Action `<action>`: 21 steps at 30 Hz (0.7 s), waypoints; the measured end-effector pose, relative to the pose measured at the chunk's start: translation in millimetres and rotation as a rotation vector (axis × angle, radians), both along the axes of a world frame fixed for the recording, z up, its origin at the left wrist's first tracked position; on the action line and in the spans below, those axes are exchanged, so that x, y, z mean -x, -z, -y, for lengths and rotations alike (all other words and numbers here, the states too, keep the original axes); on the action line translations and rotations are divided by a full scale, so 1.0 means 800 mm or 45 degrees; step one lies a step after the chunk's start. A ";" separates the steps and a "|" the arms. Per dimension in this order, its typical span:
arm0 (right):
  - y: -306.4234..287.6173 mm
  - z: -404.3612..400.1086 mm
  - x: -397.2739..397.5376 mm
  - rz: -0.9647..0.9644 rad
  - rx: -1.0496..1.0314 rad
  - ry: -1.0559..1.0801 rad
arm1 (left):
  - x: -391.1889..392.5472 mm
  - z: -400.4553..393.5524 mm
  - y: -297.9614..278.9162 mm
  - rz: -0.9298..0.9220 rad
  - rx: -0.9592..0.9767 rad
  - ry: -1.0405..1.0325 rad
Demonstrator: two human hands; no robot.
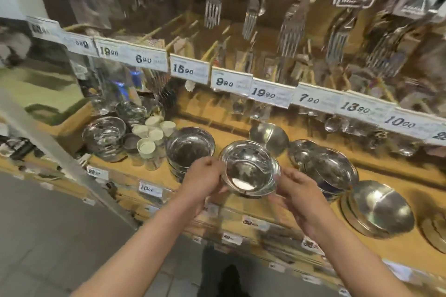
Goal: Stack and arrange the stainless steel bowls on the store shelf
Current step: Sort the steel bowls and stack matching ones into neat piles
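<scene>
Both hands hold one stainless steel bowl (pixel 249 167) between them above the front of the wooden shelf (pixel 241 210). The left hand (pixel 205 179) has its grip closed on the bowl's left rim; the right hand (pixel 298 187) has its grip closed on the right rim and lower side. The bowl's mouth faces up and is tilted slightly toward the person; being round, it has no clear long axis.

Five other groups of steel bowls sit on the shelf. Just left of the left grip is an upright stack (pixel 190 146). Beyond the held bowl, one upturned bowl (pixel 269 136) rests dome up. Right of the right grip stands a tilted stack (pixel 329 167), with a small bowl (pixel 301 150) behind it. Farther right lies an upturned stack (pixel 381 210). Well left of both grips are a glass bowl (pixel 105 134) and five white-lidded jars (pixel 154 134).
</scene>
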State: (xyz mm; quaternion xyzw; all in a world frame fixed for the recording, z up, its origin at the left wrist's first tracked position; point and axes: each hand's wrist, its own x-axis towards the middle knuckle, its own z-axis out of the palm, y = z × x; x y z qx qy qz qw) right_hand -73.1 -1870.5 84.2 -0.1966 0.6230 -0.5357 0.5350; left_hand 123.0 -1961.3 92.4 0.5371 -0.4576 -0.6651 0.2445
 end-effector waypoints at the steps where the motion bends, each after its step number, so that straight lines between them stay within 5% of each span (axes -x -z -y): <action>1: 0.001 0.012 0.001 -0.003 0.022 0.013 | 0.006 0.015 0.000 0.042 0.031 0.012; 9: 0.037 0.079 0.024 -0.251 0.027 0.096 | 0.042 0.097 0.016 0.540 0.383 0.221; 21: 0.080 0.089 0.026 -0.473 -0.199 0.310 | 0.068 0.132 0.051 0.839 0.631 0.657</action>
